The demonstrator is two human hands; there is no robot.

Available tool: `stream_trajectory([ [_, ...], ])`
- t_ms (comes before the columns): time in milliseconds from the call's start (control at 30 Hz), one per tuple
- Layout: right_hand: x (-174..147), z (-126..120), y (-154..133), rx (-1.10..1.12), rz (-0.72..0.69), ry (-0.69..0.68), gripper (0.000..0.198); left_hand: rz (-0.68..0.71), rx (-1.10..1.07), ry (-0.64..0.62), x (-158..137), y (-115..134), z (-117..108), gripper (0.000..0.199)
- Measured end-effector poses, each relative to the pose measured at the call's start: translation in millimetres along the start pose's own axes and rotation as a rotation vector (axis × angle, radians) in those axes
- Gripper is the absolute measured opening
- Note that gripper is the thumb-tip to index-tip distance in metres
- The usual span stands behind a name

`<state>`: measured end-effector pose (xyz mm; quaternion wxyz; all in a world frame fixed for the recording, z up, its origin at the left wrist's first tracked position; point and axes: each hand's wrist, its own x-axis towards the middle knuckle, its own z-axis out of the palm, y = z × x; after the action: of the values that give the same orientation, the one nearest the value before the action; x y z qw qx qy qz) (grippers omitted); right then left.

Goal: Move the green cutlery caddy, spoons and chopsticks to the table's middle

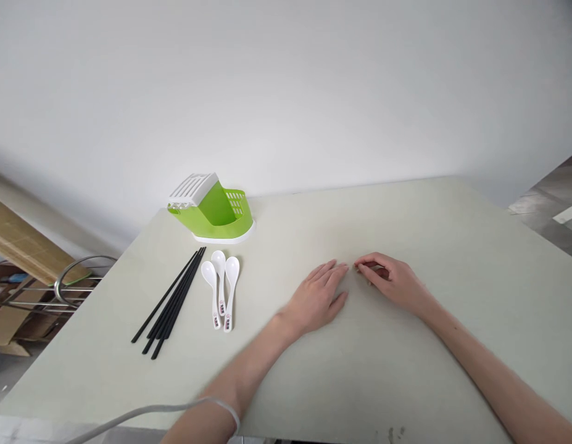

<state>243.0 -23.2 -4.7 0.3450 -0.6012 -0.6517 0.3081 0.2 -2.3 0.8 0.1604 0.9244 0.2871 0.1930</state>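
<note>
- A thin grey cable loops over the left forearm at the near edge of the table, closest to the camera
- The left hand lies palm down on the bare tabletop, fingers stretched flat and together, holding nothing
- The right hand rests just beside it, fingers curled loosely under, also holding nothing; the two sets of fingertips nearly meet, though whether they touch is hard to tell
- Further out and to the left, well apart from both hands, three white spoons lie side by side with their bowls pointing away and their handles toward the person
- Just left of the spoons, a bundle of black chopsticks lies slanted on the table, the near ends fanned out a little and the far ends close together
- Beyond both, near the far left corner, stands a green cutlery holder with a white slotted top and white base; as far as can be seen, nothing is in it
- Judging by this, nothing is yet in hand: the spoons and chopsticks all lie loose on the table, the holder looks unfilled, and both hands are at rest away from them
- Behind the table rises a plain white wall; off the left edge sit cardboard and a metal rack
</note>
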Motion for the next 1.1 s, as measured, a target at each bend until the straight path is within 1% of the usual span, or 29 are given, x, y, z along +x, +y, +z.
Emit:
stream_trajectory([
  [333, -1.6, 0.0, -1.7, 0.018, 0.03, -0.009, 0.028, -0.006, -0.013, -0.001, 0.2, 0.0, 0.3, 0.053],
  [667, -1.7, 0.2, -3.4, 0.007, 0.027, 0.001, 0.029, -0.007, -0.012, -0.001, 0.1, 1.2, -1.2, 0.052],
  [900, -1.2, -0.4, -4.4, 0.007, 0.022, 0.002, 0.028, -0.011, -0.011, 0.001, 0.0, -0.6, 1.3, 0.055],
  [1000, -0.8, -0.1, -4.9, 0.001, 0.012, 0.001, 0.027, -0.032, 0.014, 0.038, -0.2, -1.2, 2.7, 0.059],
  [1100, -0.1, 0.6, -3.0, 0.007, 0.011, 0.005, 0.026, -0.086, 0.028, 0.131, -0.5, -1.5, 4.3, 0.064],
])
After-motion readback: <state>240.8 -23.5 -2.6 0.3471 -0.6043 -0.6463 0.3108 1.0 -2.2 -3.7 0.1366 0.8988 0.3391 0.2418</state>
